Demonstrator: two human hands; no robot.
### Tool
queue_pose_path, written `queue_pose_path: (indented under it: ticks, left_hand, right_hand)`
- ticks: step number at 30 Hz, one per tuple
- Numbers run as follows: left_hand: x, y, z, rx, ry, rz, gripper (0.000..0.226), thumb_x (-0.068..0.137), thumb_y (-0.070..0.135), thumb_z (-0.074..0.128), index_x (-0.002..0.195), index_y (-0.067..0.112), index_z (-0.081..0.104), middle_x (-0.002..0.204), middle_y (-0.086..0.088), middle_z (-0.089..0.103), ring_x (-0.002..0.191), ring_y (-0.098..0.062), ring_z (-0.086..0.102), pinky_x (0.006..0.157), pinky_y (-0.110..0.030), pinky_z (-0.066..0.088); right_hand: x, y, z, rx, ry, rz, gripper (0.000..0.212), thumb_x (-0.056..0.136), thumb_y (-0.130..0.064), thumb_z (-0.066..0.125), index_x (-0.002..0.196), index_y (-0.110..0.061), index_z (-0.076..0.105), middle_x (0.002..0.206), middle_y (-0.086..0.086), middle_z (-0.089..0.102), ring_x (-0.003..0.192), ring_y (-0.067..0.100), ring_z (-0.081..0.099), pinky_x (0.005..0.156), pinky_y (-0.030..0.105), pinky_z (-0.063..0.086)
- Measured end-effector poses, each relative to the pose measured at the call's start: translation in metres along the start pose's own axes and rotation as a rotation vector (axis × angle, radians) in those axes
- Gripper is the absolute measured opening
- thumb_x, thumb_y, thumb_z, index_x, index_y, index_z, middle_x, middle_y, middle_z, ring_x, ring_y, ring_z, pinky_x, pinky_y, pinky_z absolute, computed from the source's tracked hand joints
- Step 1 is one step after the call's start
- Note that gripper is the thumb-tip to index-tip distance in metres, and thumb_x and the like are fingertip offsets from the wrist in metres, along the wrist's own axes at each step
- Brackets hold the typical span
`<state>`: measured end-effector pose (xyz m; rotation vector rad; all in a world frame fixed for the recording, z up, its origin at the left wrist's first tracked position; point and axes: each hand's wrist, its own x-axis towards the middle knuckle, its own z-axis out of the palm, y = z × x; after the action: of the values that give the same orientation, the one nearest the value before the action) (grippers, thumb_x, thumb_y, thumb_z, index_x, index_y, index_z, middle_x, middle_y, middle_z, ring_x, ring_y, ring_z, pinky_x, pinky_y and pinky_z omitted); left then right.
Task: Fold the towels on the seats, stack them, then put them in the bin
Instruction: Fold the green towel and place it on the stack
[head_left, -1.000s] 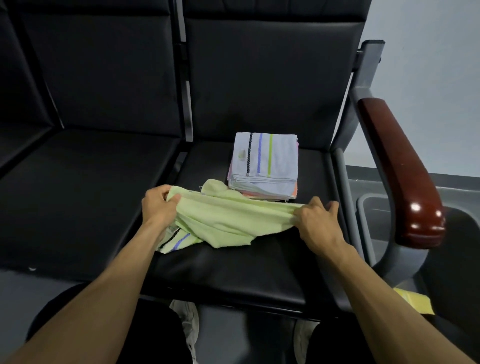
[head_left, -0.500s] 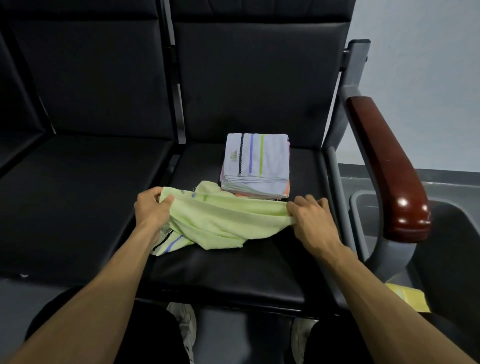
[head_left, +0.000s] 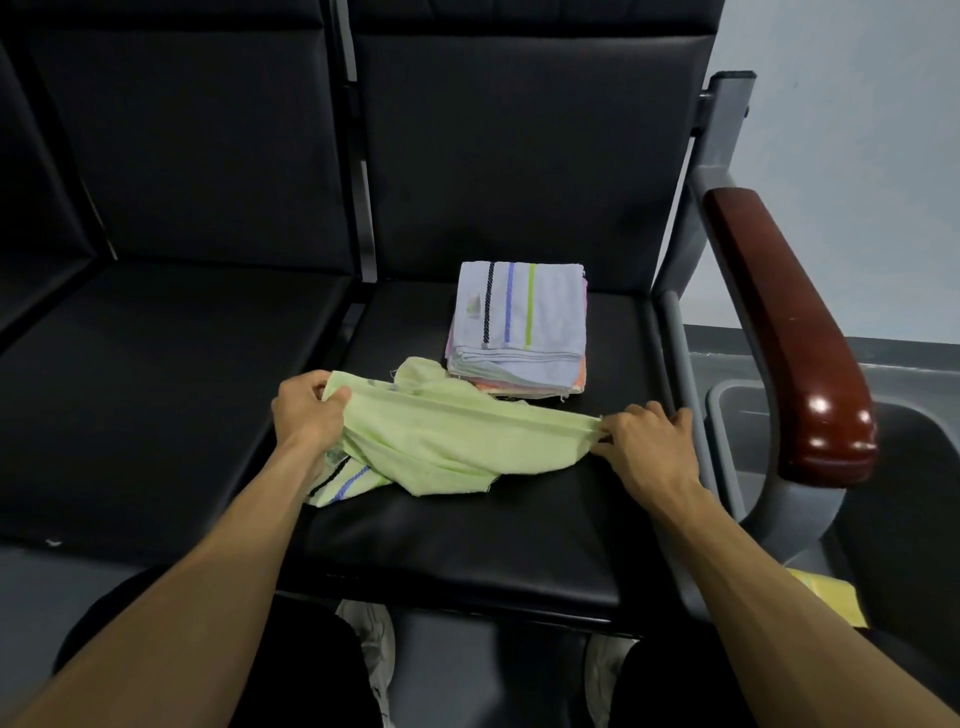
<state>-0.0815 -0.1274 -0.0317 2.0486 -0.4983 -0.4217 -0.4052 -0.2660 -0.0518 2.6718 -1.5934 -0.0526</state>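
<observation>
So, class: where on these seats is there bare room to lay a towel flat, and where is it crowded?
Bare: the left seat, wholly uncovered, and the right seat's front strip below the green towel. Crowded: the right seat's middle and back, where the left hand and right hand stretch that towel just in front of the folded stack.

Unfolded towel on seat, stretched between left hand and right hand. Folded stack on same seat, just behind towel, nearer right hand. Armrest right of right hand; bin beyond it, lower.
</observation>
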Motion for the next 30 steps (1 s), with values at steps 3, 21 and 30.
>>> queue_pose_path:
  ticks: [3,21,30]
  left_hand:
    - [-0.002,0.001,0.002,0.011,0.022,-0.006,0.014,0.096,0.004,0.064,0.102,0.011,0.074,0.093,-0.004,0.071,0.090,-0.021,0.067,0.084,-0.033,0.054]
    - [-0.036,0.101,-0.049,-0.152,0.065,0.176,0.016,0.097,0.008,0.061,0.103,0.010,0.075,0.095,-0.007,0.071,0.088,-0.020,0.066,0.072,-0.030,0.048]
    - [-0.073,0.182,-0.110,-0.219,0.105,0.365,0.014,0.096,0.008,0.062,0.093,0.014,0.075,0.089,-0.005,0.072,0.090,-0.024,0.068,0.081,-0.039,0.057]
  right_hand:
    - [0.002,0.008,-0.002,0.100,0.061,0.021,0.023,0.099,-0.040,0.053,0.099,-0.025,0.072,0.104,-0.002,0.064,0.106,0.023,0.051,0.092,0.043,0.035]
    - [-0.048,0.024,-0.126,0.833,0.542,0.079,0.007,0.081,-0.014,0.081,0.086,-0.010,0.078,0.076,-0.008,0.067,0.068,-0.001,0.059,0.067,0.006,0.045]
    - [-0.070,0.040,-0.240,0.646,0.586,0.056,0.023,0.082,-0.025,0.082,0.071,-0.008,0.071,0.063,-0.005,0.061,0.063,0.010,0.058,0.054,0.014,0.035]
